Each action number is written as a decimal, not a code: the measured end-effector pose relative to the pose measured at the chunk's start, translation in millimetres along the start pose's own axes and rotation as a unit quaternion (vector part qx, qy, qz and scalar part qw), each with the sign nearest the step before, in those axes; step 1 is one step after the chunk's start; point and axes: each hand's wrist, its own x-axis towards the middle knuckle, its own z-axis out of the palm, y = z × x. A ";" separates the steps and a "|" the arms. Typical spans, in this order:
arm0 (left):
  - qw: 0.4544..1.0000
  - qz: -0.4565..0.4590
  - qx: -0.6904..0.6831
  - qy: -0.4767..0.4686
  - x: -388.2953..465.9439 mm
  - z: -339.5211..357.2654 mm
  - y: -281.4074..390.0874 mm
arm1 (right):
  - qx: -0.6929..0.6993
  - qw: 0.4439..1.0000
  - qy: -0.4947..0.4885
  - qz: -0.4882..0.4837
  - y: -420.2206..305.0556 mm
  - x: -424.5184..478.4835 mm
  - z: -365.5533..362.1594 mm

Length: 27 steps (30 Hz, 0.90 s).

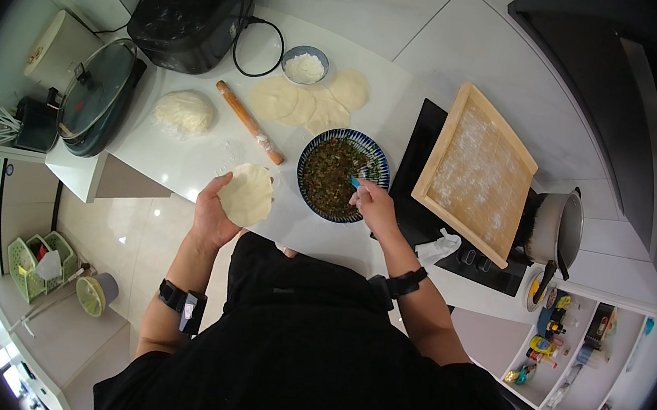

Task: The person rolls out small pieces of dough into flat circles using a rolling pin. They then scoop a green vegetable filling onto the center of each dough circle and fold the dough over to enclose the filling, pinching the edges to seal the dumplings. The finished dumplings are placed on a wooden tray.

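Flat across my left hand [212,209] lies a round dough wrapper [247,195], with the thumb over its edge near the counter's front. My right hand [374,205] grips a blue-handled utensil [356,182] whose working end is down in the filling. That filling [329,172], dark and chopped with green bits, fills much of a blue-and-white striped bowl [382,161]. Behind the bowl several rolled wrappers [291,104] overlap on the counter. A wooden rolling pin [248,121] rests to their left, dusted with flour at its near end.
A dough lump [184,112] under plastic wrap sits left, and a small bowl of flour [305,67] at the back. On the right, a floured wooden tray [476,172] lies over the black cooktop [403,204], beside a saucepan [554,229]. A lidded electric pan [99,97] stands far left.
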 end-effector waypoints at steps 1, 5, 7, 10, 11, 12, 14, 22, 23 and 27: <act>1.000 0.001 0.003 -0.003 -0.4 -1.6 0.2 | -0.029 0.999 0.001 -0.022 -8.2 -8.7 -5.3; 1.000 0.002 0.007 -0.010 0.2 -4.2 0.9 | -0.168 0.967 -0.007 -0.194 -37.8 -43.1 -24.4; 1.000 0.000 0.006 -0.013 1.2 -3.4 1.3 | -0.265 0.939 -0.019 -0.218 -53.2 -58.2 -31.4; 1.000 -0.005 0.004 -0.018 3.1 -1.5 1.6 | -0.363 0.884 -0.025 -0.293 -58.1 -72.0 -36.9; 1.000 -0.006 0.002 -0.018 3.6 -1.2 1.6 | -0.373 0.880 -0.039 -0.291 -57.9 -73.7 -34.9; 1.000 -0.008 0.001 -0.018 4.1 -0.5 1.6 | -0.384 0.876 -0.053 -0.288 -58.4 -74.6 -30.5; 1.000 -0.007 0.002 -0.023 4.5 1.2 0.5 | -0.406 0.869 -0.078 -0.273 -61.8 -72.8 -19.2; 1.000 -0.006 -0.015 -0.015 -0.5 0.6 0.6 | -0.407 0.887 0.008 -0.221 -38.0 -40.1 -6.6; 1.000 -0.004 -0.014 -0.010 -2.3 0.8 1.7 | -0.391 0.895 0.024 -0.211 -38.9 -41.6 -13.0; 1.000 -0.003 0.000 -0.005 -2.0 0.5 0.2 | -0.298 0.937 0.063 -0.171 -49.5 -50.1 -42.0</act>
